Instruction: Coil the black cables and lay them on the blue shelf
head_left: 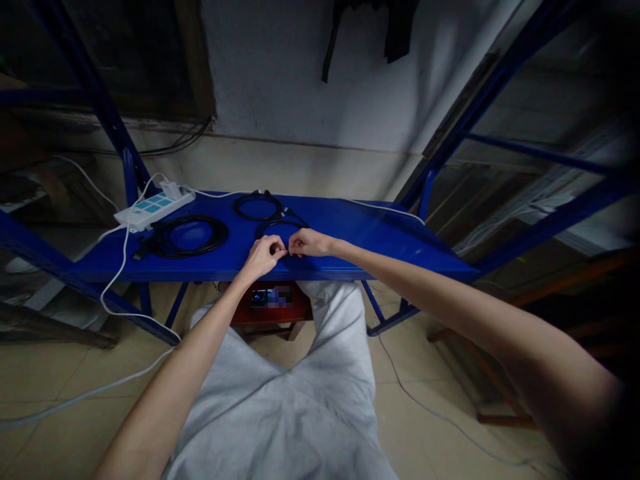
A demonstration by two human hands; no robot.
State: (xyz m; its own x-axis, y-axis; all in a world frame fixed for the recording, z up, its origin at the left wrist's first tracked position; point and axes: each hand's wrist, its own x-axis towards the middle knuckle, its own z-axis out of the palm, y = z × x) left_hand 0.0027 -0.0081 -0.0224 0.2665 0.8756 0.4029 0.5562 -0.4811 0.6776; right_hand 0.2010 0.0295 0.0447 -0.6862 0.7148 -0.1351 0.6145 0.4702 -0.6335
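Observation:
Both hands meet over the front edge of the blue shelf (360, 233). My left hand (266, 256) is closed in a pinch on a black cable, part of which shows between its fingers. Close beside it, my right hand (306, 243) has its fingers curled together; whatever they grip is too small to make out. Just behind the hands lies a partly hidden black cable loop (273, 224). Farther back sits a coiled black cable (240, 209), and a larger black coil (220, 233) lies to the left.
A white power strip (156, 208) with a plug in it stands at the shelf's left end, its white cord hanging over the front. Blue uprights rise on both sides. Below the shelf, a lit phone (273, 297) rests on a red-brown stool (245, 315) between my knees.

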